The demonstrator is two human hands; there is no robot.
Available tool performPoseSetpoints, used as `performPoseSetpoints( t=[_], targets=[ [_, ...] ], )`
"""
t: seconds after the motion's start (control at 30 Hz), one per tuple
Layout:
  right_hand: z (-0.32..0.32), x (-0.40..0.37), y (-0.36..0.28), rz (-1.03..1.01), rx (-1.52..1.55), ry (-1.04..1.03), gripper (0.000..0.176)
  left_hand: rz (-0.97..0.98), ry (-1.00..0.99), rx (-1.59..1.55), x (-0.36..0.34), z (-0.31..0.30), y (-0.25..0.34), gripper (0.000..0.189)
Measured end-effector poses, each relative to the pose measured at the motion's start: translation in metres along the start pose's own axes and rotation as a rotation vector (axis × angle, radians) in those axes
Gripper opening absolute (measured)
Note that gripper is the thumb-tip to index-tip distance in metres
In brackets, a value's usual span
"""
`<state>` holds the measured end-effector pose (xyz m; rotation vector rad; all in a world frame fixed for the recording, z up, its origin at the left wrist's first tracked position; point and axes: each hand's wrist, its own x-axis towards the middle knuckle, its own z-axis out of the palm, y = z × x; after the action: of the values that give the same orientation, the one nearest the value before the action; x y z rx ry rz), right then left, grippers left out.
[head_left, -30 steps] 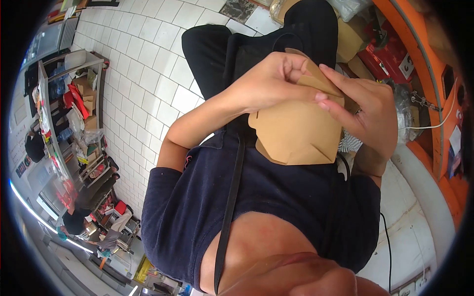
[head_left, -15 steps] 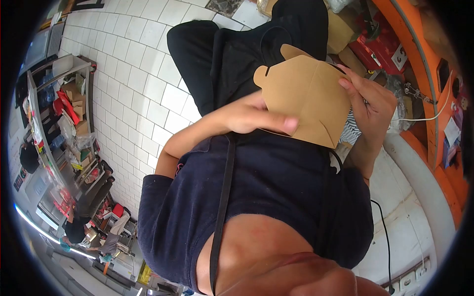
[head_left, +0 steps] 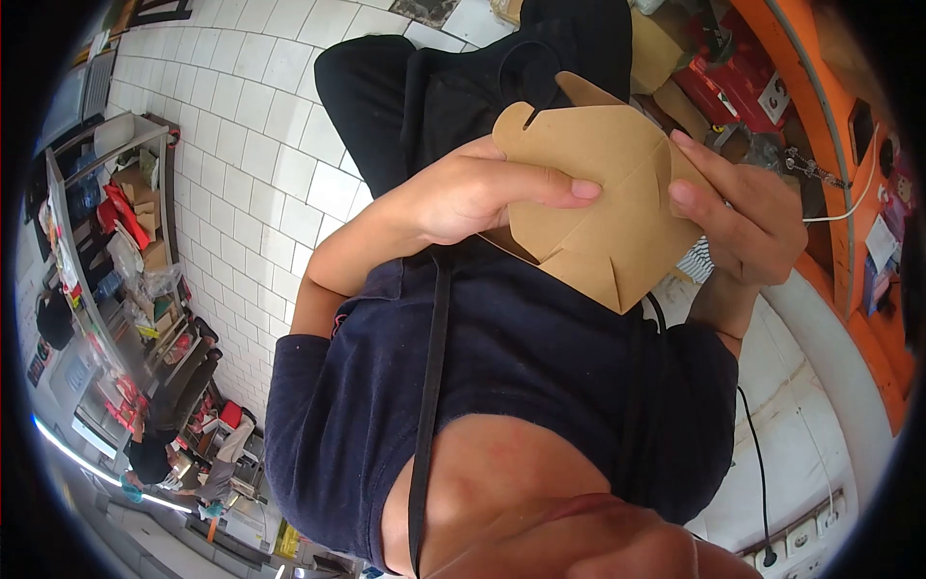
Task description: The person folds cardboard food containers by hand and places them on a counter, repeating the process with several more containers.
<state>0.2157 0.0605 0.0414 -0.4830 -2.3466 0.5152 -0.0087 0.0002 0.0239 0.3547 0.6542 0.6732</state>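
Note:
A brown cardboard box (head_left: pixel 617 212), partly folded with slits and rounded tabs, is held in front of my chest above my lap. My left hand (head_left: pixel 482 198) grips its left side, thumb lying across the top panel and the other fingers hidden beneath. At the right edge my right hand (head_left: pixel 748 217) is closed on the box, with two digits pressing at the folded side. One flap (head_left: pixel 584 92) stands up at the far end. Part of a black-and-white striped item (head_left: pixel 696 261) shows below my right hand.
White tiles (head_left: pixel 251 125) cover the floor at left, where a metal rack (head_left: pixel 125 222) holds bags and boxes. Other people (head_left: pixel 154 449) are at the lower left. An orange shelf (head_left: pixel 820 116) with clutter curves along the right, and a black cable (head_left: pixel 757 463) runs to wall sockets (head_left: pixel 801 538).
The box has turned and tilted, its near corner shifting toward my chest. My left thumb has moved up onto the panel, and my right hand has moved slightly right and toward me.

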Motion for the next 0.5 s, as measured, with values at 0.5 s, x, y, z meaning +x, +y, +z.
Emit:
performPoseSetpoints(
  t=[0.5],
  targets=[
    [0.010, -0.029, -0.004, 0.610, 0.919, 0.053, 0.037, -0.004, -0.227, 0.325, -0.006, 0.000, 0.007, 0.045]
  ],
)
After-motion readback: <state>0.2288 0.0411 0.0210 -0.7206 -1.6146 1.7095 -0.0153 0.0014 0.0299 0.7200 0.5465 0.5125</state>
